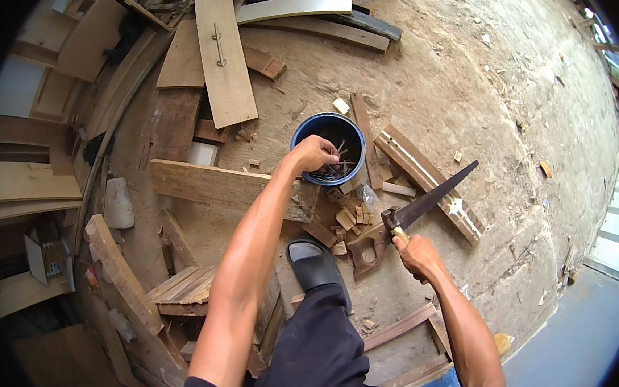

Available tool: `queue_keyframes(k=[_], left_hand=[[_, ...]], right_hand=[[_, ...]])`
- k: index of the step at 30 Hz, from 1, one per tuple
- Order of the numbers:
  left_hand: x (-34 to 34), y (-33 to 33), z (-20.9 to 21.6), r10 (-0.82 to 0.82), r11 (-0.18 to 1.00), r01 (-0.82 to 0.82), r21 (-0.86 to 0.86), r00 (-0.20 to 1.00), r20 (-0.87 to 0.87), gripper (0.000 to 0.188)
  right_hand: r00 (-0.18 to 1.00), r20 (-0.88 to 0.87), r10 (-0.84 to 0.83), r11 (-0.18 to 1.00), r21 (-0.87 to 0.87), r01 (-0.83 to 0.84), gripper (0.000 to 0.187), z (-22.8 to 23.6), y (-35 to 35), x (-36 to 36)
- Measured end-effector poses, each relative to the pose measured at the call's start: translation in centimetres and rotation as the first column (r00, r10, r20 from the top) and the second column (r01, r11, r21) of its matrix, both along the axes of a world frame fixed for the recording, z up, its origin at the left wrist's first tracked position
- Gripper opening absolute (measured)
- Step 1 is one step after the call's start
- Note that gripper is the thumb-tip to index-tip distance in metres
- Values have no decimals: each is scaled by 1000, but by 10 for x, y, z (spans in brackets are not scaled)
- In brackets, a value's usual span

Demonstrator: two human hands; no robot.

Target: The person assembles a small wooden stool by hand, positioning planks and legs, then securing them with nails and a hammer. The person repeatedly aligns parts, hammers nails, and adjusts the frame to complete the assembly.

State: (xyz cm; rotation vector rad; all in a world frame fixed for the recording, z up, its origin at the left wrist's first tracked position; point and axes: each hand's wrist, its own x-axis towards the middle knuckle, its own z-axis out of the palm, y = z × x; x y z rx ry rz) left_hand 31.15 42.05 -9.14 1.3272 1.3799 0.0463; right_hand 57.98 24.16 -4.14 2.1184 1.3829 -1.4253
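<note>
My left hand (315,154) reaches over the rim of a round blue bucket (301,129). Its fingers are pinched together among the loose nails (342,168) inside; whatever lies between the fingertips is too small to make out. A hammer is in my right hand (418,256), closed around its pale wooden handle (399,234). The dark hammer head (390,218) hangs over a handsaw (436,202), hiding where its blade meets the wooden grip. The saw's toothed blade points to the far right.
Offcut blocks (352,217) lie below the bucket, beside a plank with a white stripe (430,180). A long board (208,185) is at the left. A panel with a metal handle (225,59) rests farther back. Near my sandal (315,265) stands a wooden crate-like piece (184,289).
</note>
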Motion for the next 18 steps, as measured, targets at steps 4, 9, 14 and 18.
queue_keyframes(k=[4,9,14,18], left_hand=[[-5,-1,4,221,972,-201,-124,960,175,17],[-11,-1,7,370,910,-275,-310,876,309,25],[-13,-3,10,364,904,-254,-343,879,308,21],[-10,-5,16,373,904,-278,-326,884,282,20]], right_hand=[[993,1,114,990,88,-114,62,1,6,-4],[998,7,-59,990,-126,60,61,14,12,-2],[1000,14,18,999,-29,-17,60,11,10,-4],[999,1,38,999,-32,-38,59,3,10,-3]])
